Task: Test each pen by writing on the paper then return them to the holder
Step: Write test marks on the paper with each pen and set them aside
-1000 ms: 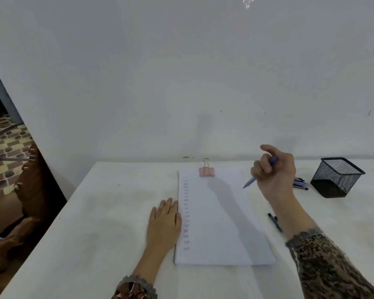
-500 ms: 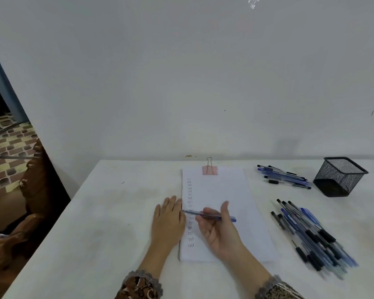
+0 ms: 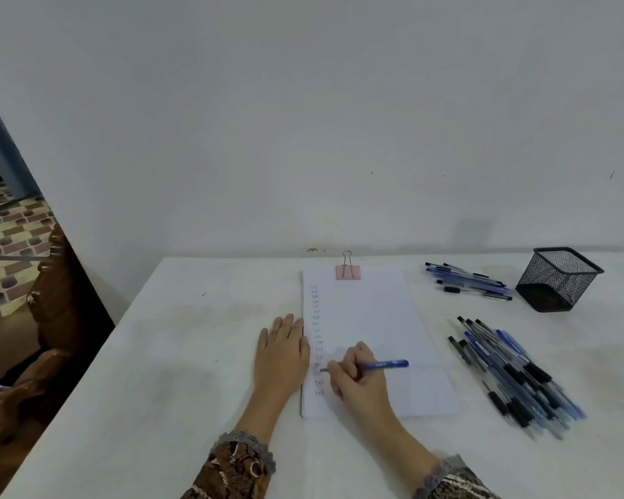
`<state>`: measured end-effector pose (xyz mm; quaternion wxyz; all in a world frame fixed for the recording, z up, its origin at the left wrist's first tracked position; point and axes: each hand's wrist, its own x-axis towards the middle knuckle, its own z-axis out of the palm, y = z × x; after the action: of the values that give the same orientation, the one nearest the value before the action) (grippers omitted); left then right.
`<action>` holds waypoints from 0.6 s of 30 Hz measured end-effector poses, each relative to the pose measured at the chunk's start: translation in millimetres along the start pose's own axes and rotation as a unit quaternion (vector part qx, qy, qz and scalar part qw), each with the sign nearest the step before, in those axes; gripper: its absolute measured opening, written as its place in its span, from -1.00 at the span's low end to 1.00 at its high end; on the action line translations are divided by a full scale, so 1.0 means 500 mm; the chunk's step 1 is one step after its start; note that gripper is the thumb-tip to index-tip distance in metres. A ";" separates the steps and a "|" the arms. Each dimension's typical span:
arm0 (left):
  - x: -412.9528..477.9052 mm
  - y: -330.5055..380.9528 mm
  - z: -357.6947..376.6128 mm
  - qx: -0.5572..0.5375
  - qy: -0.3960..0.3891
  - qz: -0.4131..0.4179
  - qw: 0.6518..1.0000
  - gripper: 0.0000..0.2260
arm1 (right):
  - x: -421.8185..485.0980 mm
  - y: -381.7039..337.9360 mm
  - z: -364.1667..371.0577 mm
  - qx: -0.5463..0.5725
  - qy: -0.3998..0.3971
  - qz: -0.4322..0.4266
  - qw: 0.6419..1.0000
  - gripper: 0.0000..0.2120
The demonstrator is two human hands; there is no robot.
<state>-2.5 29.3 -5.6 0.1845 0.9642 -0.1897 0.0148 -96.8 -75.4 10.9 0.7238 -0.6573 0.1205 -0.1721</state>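
While a slim blue pen (image 3: 382, 365) is gripped in the curled fingers of the right hand (image 3: 361, 381), its tip is set on the smooth white paper (image 3: 375, 318). The left hand (image 3: 281, 351) is laid flat, fingers straight, at the paper's left edge. A square black mesh holder (image 3: 559, 279) is placed near the far right corner of the worktop (image 3: 195, 354).

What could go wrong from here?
The blue pen in the right hand has its tip among words already written on the paper, so a new mark may overlap them and hide a failing pen. A larger pen pile and a smaller pen pile lie loose near the mesh holder; tested and untested pens could get mixed.
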 end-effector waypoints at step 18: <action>0.000 0.000 0.001 0.001 0.001 0.002 1.000 -0.59 | 0.000 0.011 0.013 -0.114 -0.027 -0.042 0.992 -0.51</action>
<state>-2.6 29.4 -6.0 0.1832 0.9641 -0.1914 0.0161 -93.8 -69.0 6.3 0.6396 -0.7441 0.0921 -0.1693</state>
